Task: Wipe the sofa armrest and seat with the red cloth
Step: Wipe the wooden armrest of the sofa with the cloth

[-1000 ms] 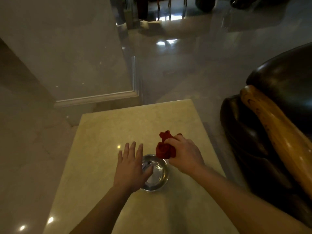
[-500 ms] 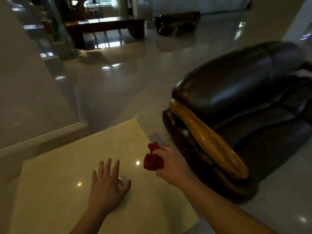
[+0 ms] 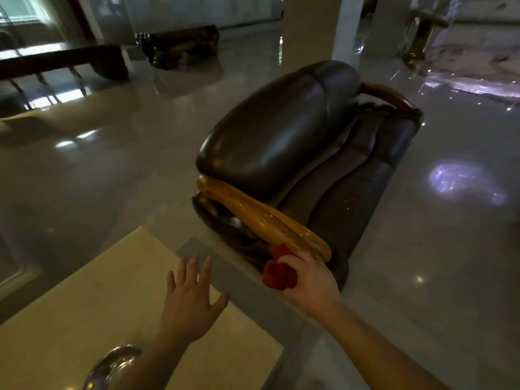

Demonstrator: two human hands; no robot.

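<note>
You had one sofa (image 3: 304, 153) ahead of you, dark and leathery, with two wooden armrests: the near armrest (image 3: 261, 218) ran toward you and the far armrest (image 3: 385, 92) showed past the backrest. One cloth (image 3: 278, 273), red and bunched up, sat clamped in your right hand (image 3: 312, 280), held at the near armrest's front end, whether touching it I could not tell. Your left hand (image 3: 191, 299) was empty, fingers spread, palm down over the one pale table (image 3: 84, 305). One metal bowl (image 3: 112, 364) stood on the table by your left forearm.
</note>
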